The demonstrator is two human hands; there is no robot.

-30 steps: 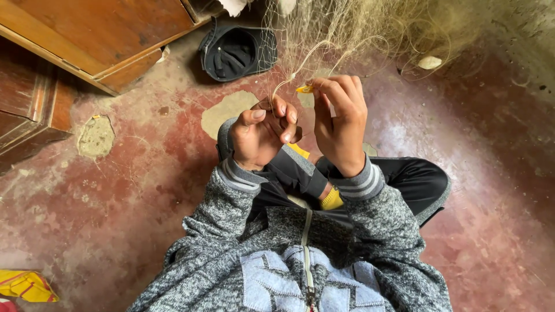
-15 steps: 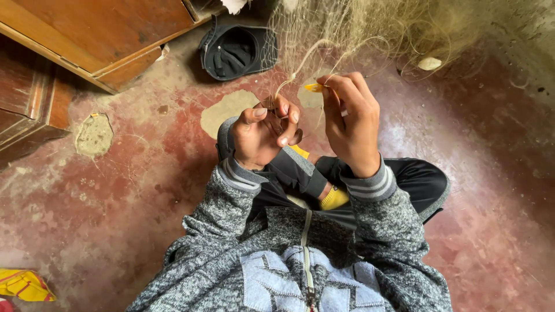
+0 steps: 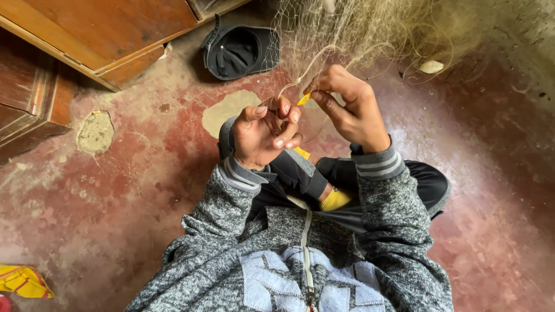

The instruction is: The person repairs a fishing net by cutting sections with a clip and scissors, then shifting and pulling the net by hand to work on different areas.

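Between our hands: we pinch a small yellow netting needle (image 3: 304,99), its tip slanting up toward the net.
Right hand (image 3: 351,110): nearer; fingers clamped on the needle.
Left hand (image 3: 263,134): close beside, fingers curled on pale twine (image 3: 300,69).
Fishing net (image 3: 370,29): hangs just above and ahead.
Dark cap (image 3: 238,53): on the floor, further left.

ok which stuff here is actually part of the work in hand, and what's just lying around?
In use:
- left hand, pinching the net's twine
- right hand, holding the yellow netting needle
- pale fishing net, with twine running to both hands

Lying about:
- dark cap on the red floor
- wooden furniture
- yellow wrapper, bottom left
- pale scrap near the net
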